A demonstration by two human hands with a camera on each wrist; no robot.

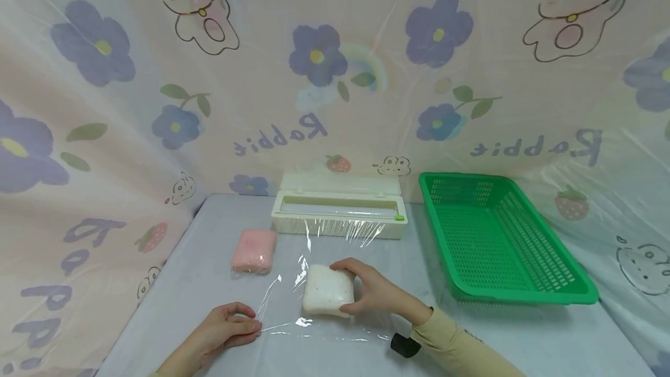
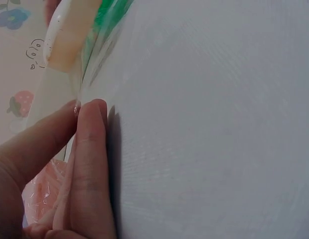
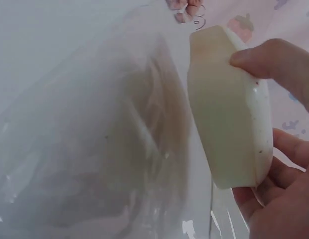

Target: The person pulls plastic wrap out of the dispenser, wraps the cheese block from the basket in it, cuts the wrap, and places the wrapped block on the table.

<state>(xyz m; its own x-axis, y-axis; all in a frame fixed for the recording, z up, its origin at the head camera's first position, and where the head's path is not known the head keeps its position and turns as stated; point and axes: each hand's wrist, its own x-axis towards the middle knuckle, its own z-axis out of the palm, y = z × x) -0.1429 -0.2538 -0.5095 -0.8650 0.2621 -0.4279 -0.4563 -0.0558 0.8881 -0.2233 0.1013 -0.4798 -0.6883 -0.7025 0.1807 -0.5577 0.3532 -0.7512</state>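
Note:
A white, rounded square block [image 1: 328, 288] with small dark specks is held in my right hand [image 1: 374, 291], thumb on one side and fingers on the other. In the right wrist view the block [image 3: 227, 114] appears tilted beside the clear film. Cling film [image 1: 302, 323] stretches from its dispenser box [image 1: 339, 227] toward me, below the block. My left hand [image 1: 227, 330] pinches the film's near left corner between thumb and fingers. Left of the film lies a pink block [image 1: 254, 251] with shiny clear wrap on it, partly visible behind the hand in the left wrist view.
A green plastic basket [image 1: 523, 294] stands at the right of the white table [image 1: 173, 295]. The dispenser's lid [image 1: 340, 183] is raised against a patterned curtain [image 1: 366, 115] at the back. A small black object [image 1: 405, 345] sits by my right wrist.

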